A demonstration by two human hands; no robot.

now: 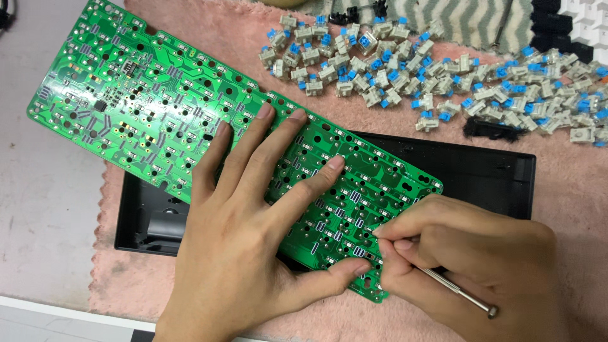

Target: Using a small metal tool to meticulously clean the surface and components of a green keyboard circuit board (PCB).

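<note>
A long green circuit board [152, 107] lies slanted across a black plastic keyboard case [481, 171], its underside up. My left hand [253, 221] rests flat on the board's middle, fingers spread, thumb at the board's near edge. My right hand [468, 259] is closed on a thin metal tool [456, 290], pinched near its tip, which touches the board's lower right corner. The tool's rounded end sticks out toward the lower right.
A heap of several grey key switches with blue stems [418, 69] lies on the pink towel [570, 190] at the back right. Black and white keycaps [573, 25] sit in the far right corner. A striped cloth [468, 19] lies behind. Grey tabletop [44, 209] shows at left.
</note>
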